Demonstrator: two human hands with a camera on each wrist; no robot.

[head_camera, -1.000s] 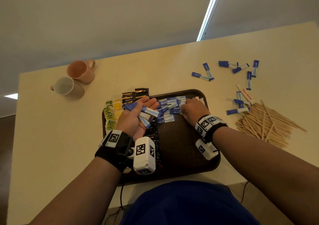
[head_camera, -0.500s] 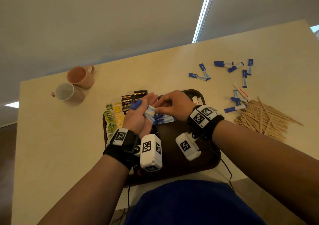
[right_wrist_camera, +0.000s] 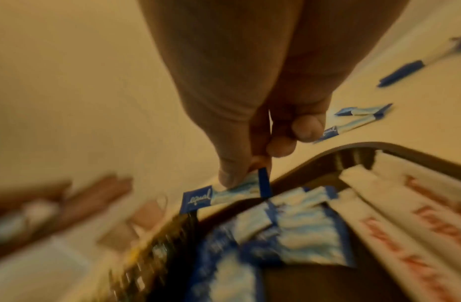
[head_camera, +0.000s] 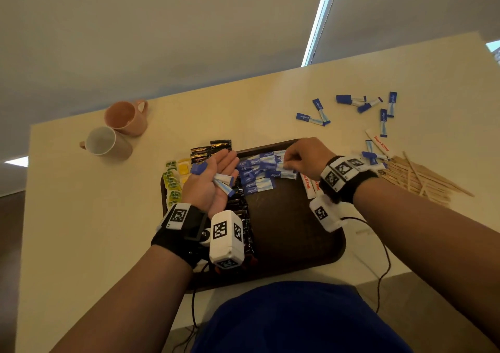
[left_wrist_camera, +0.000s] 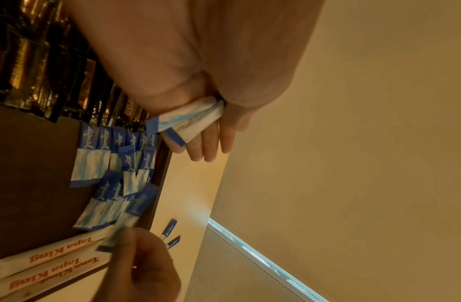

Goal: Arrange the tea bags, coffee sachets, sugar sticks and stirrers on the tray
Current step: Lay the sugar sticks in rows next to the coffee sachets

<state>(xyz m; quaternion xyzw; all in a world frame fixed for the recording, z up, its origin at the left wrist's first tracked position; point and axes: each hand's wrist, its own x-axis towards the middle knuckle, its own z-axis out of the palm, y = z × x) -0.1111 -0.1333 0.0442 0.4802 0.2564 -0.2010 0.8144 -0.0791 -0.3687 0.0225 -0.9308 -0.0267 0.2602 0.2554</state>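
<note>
A dark brown tray (head_camera: 297, 244) lies in front of me. My left hand (head_camera: 213, 179) hovers palm up over its left part, fingers straight, the thumb pinning a few blue-and-white sugar sticks (head_camera: 223, 182) to the palm (left_wrist_camera: 193, 120). My right hand (head_camera: 300, 157) pinches one sugar stick (right_wrist_camera: 224, 196) between thumb and forefinger, just above the row of sugar sticks (head_camera: 259, 171) at the tray's far edge. Black coffee sachets (head_camera: 240, 209) run down the tray beside that row. Yellow-green tea bags (head_camera: 173, 182) fill the left side. White Tapa King sticks (head_camera: 308, 187) lie under my right wrist.
Wooden stirrers (head_camera: 422, 176) are heaped on the table right of the tray. Several loose sugar sticks (head_camera: 378, 109) lie scattered beyond them. A pink mug (head_camera: 124, 117) and a beige mug (head_camera: 105, 141) stand at the far left. A black cable (head_camera: 384, 258) hangs off the near edge.
Half a second ago my right hand was at my left palm taking a sugar stick; it has since carried it right to the row on the tray. The left hand stays palm up.
</note>
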